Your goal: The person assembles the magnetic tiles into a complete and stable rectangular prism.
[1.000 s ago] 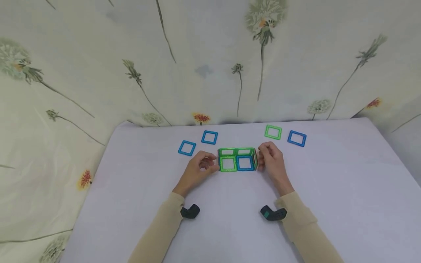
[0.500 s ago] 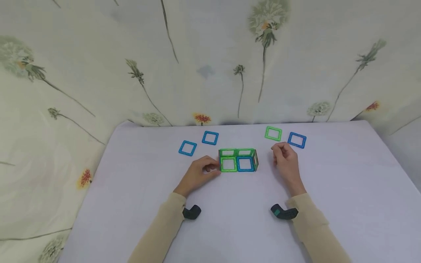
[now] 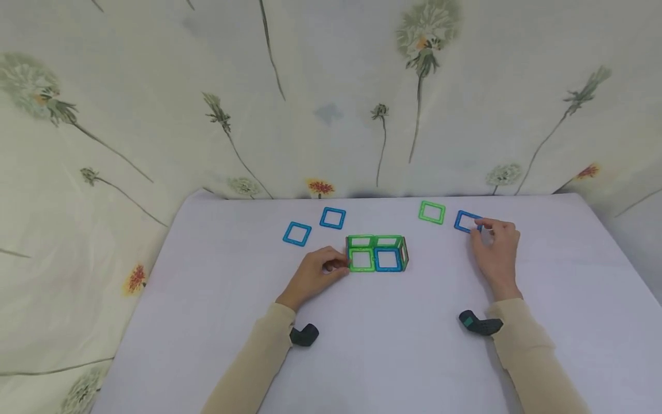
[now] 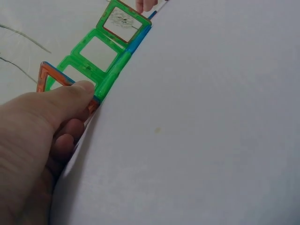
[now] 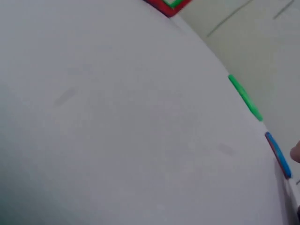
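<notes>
A small structure of magnetic tiles (image 3: 374,260) stands mid-table. Its front green and blue squares lie flat, green squares rise along the back, and a tile stands upright at each end. My left hand (image 3: 315,273) is at its left end. In the left wrist view, the thumb presses the orange end tile (image 4: 41,77), the other fingers curled beneath. My right hand (image 3: 497,253) reaches to a flat blue tile (image 3: 469,213) at the back right, thumb and fingers spread around its right side. In the right wrist view a fingertip (image 5: 295,153) shows just beside that tile.
A loose green tile (image 3: 431,221) lies left of the blue one. Two more blue tiles, one nearer (image 3: 302,225) and one farther (image 3: 335,209), lie behind my left hand. A flower-printed curtain (image 3: 351,144) hangs at the table's (image 3: 383,345) back edge.
My right hand has left the structure's right end and moved right to the blue tile, its fingers spreading. The left hand has stayed at the left end.
</notes>
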Demonstrator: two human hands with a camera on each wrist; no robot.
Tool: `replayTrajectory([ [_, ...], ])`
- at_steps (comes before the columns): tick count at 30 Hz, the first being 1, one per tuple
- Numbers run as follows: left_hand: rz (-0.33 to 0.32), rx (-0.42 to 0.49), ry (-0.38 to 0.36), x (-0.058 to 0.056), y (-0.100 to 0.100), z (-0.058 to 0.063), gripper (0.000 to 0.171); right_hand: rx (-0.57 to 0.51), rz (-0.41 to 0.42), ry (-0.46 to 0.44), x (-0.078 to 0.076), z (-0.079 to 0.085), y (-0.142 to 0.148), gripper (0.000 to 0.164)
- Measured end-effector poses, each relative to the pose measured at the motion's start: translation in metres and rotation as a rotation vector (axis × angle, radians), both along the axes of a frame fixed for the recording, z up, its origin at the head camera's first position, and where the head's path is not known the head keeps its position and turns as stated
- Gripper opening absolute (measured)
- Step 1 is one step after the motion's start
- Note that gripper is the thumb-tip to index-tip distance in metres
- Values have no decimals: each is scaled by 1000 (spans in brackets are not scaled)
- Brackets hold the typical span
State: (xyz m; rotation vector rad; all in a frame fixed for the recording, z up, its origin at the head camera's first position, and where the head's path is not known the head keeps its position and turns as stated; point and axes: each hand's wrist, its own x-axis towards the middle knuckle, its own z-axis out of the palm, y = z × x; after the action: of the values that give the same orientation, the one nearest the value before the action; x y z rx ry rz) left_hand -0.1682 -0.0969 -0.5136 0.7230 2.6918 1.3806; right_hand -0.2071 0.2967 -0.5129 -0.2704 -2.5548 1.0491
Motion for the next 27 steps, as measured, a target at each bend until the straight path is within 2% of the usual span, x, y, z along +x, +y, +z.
replayTrajectory([
  [3, -5, 1, 14, 0, 1, -1, 21, 43, 37, -26, -3, -1, 17, 29],
  [6, -8, -1, 36, 0, 1, -1, 21, 66, 109, -30, -6, -2, 28, 30],
  [13, 0, -23, 55, -1, 3, -2, 22, 99, 253, -98, -8, 0, 40, 39],
  [18, 4, -24, 52, -3, 5, -1, 22, 147, 289, -113, -10, -1, 45, 38],
  [27, 9, -26, 67, -7, 10, -2, 20, 144, 310, -62, -9, -4, 43, 23],
])
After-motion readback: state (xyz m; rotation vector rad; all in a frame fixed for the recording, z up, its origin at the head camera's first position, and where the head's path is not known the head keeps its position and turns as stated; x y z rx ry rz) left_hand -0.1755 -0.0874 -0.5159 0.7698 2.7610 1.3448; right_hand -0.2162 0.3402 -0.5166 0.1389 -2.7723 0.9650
